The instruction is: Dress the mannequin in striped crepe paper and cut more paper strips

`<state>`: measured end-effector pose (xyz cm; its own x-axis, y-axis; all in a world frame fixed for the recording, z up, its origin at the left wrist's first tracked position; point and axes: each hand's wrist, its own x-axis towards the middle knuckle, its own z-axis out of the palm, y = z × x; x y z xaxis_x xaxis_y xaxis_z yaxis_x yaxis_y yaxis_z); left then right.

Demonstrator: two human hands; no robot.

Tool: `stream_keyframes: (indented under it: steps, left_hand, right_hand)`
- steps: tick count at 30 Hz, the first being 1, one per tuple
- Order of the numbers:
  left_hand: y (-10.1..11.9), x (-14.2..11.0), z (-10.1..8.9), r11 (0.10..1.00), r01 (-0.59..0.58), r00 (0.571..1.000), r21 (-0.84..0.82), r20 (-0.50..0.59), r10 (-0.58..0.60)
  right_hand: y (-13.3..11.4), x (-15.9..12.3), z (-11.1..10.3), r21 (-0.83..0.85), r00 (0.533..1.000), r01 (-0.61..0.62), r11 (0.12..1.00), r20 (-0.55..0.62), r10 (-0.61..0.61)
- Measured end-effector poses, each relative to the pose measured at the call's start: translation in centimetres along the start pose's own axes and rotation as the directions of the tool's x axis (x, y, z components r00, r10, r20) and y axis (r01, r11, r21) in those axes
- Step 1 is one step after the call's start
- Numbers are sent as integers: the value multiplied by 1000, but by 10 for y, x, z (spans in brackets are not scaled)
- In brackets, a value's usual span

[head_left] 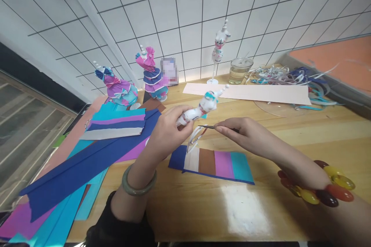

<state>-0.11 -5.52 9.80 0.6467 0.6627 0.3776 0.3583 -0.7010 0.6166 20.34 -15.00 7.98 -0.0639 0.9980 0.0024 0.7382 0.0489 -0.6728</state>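
My left hand (169, 129) is closed around a small white mannequin figure (203, 106) with turquoise trim, held tilted over the wooden table (261, 208). My right hand (246, 133) pinches a thin dark pointed tool (207, 126), its tip at a white paper strip (194, 139) that curls down from the figure. Below both hands lies a striped paper piece (214, 164) in blue, white, brown, pink and turquoise.
Coloured paper sheets (87, 162) pile up at the left. Two dressed paper dolls (118, 87) (152, 73) and a bare mannequin on a stand (218, 48) are at the back, with a glass jar (239, 70), a long pale sheet (255, 93) and tangled ribbon (290, 75).
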Motion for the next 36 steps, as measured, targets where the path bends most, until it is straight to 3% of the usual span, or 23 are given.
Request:
stream_keyframes:
  steps: [7, 9, 12, 14, 17, 20, 24, 30, 34, 36]
  left_hand:
    - [-4, 1, 0, 969, 113, 989, -220, -73, -131]
    - [-5, 3, 0, 944, 136, 985, -300, -59, -161]
    - [-7, 5, 2, 888, 167, 980, -428, -28, -198]
    - [-8, 7, 3, 840, 182, 976, -512, -11, -218]
    - [-9, 9, 7, 749, 229, 963, -622, 33, -267]
    - [-8, 10, 11, 621, 286, 943, -730, 101, -316]
    - [-5, 10, 14, 458, 346, 918, -819, 194, -347]
    - [-7, 9, 15, 381, 346, 916, -858, 221, -334]
    - [-11, 10, 17, 322, 332, 917, -887, 224, -330]
    - [-13, 11, 19, 283, 332, 913, -900, 231, -336]
  right_hand:
    - [31, -24, -25, 34, 976, -157, 987, -145, 161]
    - [45, -36, -37, 38, 948, -241, 970, -206, 244]
    - [65, -56, -53, 46, 863, -371, 928, -351, 362]
    - [77, -68, -62, 13, 834, -399, 917, -410, 369]
    - [94, -76, -67, -89, 836, -414, 906, -430, 340]
    - [112, -66, -60, -211, 862, -432, 877, -384, 332]
    - [135, -33, -39, -356, 873, -439, 825, -385, 298]
    - [144, 7, -24, -434, 891, -404, 806, -387, 238]
    - [145, 9, -16, -484, 905, -366, 795, -384, 183]
    - [146, 7, -12, -555, 892, -386, 737, -427, 146]
